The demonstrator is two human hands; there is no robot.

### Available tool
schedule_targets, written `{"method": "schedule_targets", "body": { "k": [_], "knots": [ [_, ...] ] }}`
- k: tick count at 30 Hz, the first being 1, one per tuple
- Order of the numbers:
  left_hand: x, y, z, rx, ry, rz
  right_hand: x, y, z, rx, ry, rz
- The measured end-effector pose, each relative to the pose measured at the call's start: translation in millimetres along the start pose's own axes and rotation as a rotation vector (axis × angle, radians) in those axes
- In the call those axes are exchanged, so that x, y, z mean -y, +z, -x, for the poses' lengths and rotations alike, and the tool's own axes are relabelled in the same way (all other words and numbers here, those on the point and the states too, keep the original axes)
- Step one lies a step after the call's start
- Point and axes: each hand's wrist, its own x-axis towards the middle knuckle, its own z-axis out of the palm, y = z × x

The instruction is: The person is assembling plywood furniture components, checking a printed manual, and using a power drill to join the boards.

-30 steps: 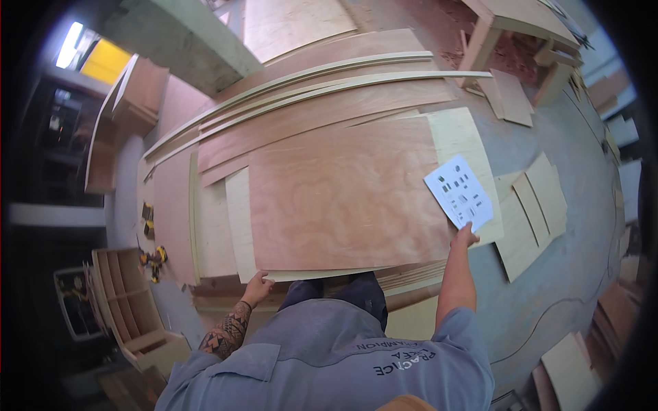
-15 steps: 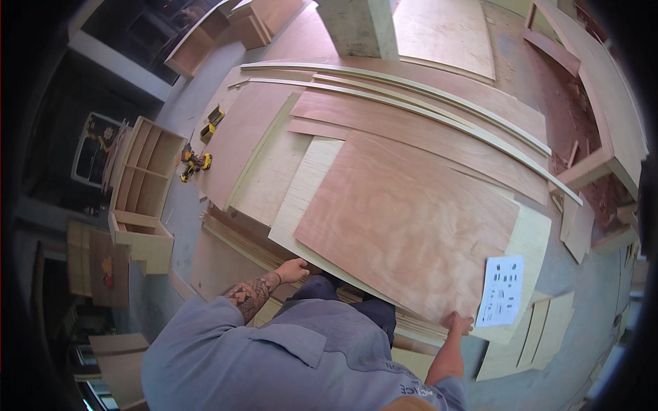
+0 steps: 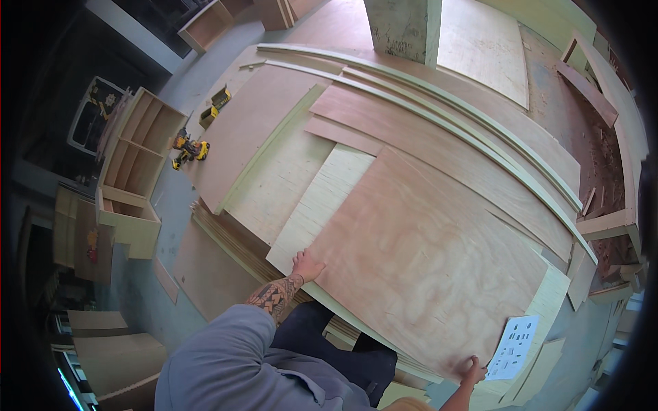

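A reddish-brown plywood sheet point(image 3: 425, 253) lies on top of a paler plywood sheet point(image 3: 343, 164) in front of me. My left hand point(image 3: 308, 266) rests at the near left corner of the reddish sheet, fingers apart, its fingertips on the wood. At the near right corner, my right hand point(image 3: 474, 370) grips the same sheet's edge, with some fingers hidden. Just beside the right hand lies a white printed paper point(image 3: 514, 347), over the right part of the boards.
Long pale wooden strips point(image 3: 439, 113) cross the stack's far side, in front of a square post point(image 3: 403, 31). At left are a yellow-and-black power drill point(image 3: 188, 149) and an open wooden cabinet point(image 3: 130, 164). A wooden frame point(image 3: 610, 222) stands at right.
My left hand has moved from beside the stack's near edge onto the corner of the reddish sheet. My right hand stays at its near right corner. The view has shifted.
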Motion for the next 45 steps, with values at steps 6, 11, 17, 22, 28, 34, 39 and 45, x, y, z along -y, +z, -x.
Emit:
{"method": "schedule_targets", "body": {
  "k": [6, 11, 17, 22, 28, 34, 39, 45],
  "knots": [
    [16, -3, -17, -0.119, 0.044, 0.089, -11, 7, -5, 0.073, -0.133, -0.193],
    [32, -43, -48, 0.032, -0.012, 0.025, 12, 18, 50, 0.049, -0.043, -0.109],
    [95, -70, -102, -0.038, -0.078, 0.131, 43, 48, 113, 0.121, -0.046, -0.2],
    [122, -87, -136, -0.039, -0.099, 0.25, 50, 74, 144, 0.024, -0.075, -0.039],
    [158, -92, -153, -0.031, -0.158, 0.396, 57, 78, 166, 0.096, -0.155, -0.005],
    [118, -112, -141, 0.22, -0.238, 0.548, 30, 67, 156, 0.017, -0.138, 0.069],
    [159, -143, -144, -0.128, -0.169, 0.381, 35, 72, 183, 0.166, -0.109, 0.005],
    [84, -204, -181, -0.4, 0.038, 0.217, -24, 80, 213, 0.434, 0.099, -0.166]
  ]
}}
